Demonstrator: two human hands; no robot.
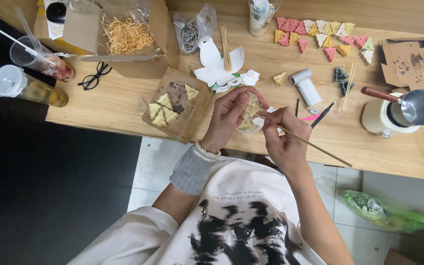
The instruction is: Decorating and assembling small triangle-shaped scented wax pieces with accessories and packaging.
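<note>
Pinching one pale triangular piece (252, 107), left hand (229, 117); right hand (283, 133) gripping one wooden skewer (315, 147); four similar triangles (165, 109) lying at nine o'clock on cardboard (188, 122).

pale piece (252, 109) | half hidden by fingers (235, 104) | shape unclear

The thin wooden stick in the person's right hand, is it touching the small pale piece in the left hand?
Touching. The head view shows the thin wooden stick tip meeting the small pale piece.
</note>
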